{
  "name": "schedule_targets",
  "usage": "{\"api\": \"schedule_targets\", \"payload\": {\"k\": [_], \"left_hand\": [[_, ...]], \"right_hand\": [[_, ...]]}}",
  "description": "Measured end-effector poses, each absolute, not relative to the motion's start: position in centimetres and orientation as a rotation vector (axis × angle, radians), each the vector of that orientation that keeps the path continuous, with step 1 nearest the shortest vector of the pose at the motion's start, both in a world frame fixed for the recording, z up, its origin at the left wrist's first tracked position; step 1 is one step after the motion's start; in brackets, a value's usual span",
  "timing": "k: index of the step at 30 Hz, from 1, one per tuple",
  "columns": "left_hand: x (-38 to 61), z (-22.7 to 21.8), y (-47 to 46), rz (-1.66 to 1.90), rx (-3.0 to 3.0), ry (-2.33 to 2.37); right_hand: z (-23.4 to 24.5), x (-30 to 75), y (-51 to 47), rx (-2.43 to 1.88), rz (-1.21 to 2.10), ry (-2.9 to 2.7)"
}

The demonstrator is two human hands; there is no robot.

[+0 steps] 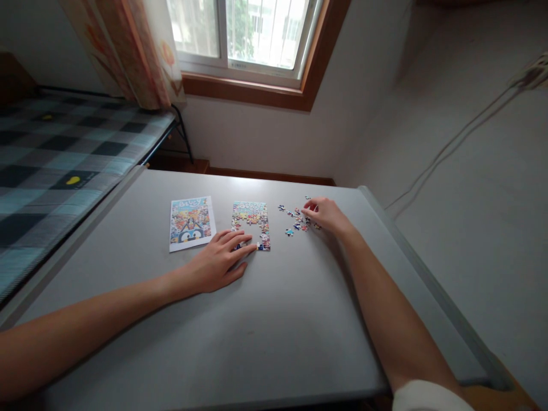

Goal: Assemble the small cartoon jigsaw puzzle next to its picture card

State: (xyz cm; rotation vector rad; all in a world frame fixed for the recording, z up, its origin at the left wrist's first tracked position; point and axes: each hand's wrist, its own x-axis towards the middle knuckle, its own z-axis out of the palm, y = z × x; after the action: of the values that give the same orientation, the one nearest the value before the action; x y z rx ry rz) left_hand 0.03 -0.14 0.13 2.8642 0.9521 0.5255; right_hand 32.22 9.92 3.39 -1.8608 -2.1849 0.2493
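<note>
A partly assembled colourful jigsaw puzzle (250, 220) lies on the grey table (274, 342). My left hand (219, 260) rests flat on the table, fingers stretched out and touching the puzzle's lower left corner. To the right lie several loose puzzle pieces (295, 220). My right hand (324, 214) reaches into them with curled fingers, pinching at one piece; what it holds is too small to make out. A printed reference picture (190, 222) lies left of the puzzle.
A bed with a checked blue and black cover (51, 165) stands along the table's left side. A window (244, 34) with a curtain (137, 51) is behind. A white wall with a cable (449, 148) is to the right.
</note>
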Motion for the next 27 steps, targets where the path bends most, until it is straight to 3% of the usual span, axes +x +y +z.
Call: {"api": "schedule_targets", "payload": {"k": [6, 27], "left_hand": [[0.1, 0.2, -0.2, 0.514, 2.881, 0.955], [0.1, 0.1, -0.2, 0.598, 2.866, 0.926]], "right_hand": [[1.5, 30.7, 9.9, -1.901, 0.103, -2.098], [2.0, 31.7, 10.4, -1.834, 0.169, -2.055]]}}
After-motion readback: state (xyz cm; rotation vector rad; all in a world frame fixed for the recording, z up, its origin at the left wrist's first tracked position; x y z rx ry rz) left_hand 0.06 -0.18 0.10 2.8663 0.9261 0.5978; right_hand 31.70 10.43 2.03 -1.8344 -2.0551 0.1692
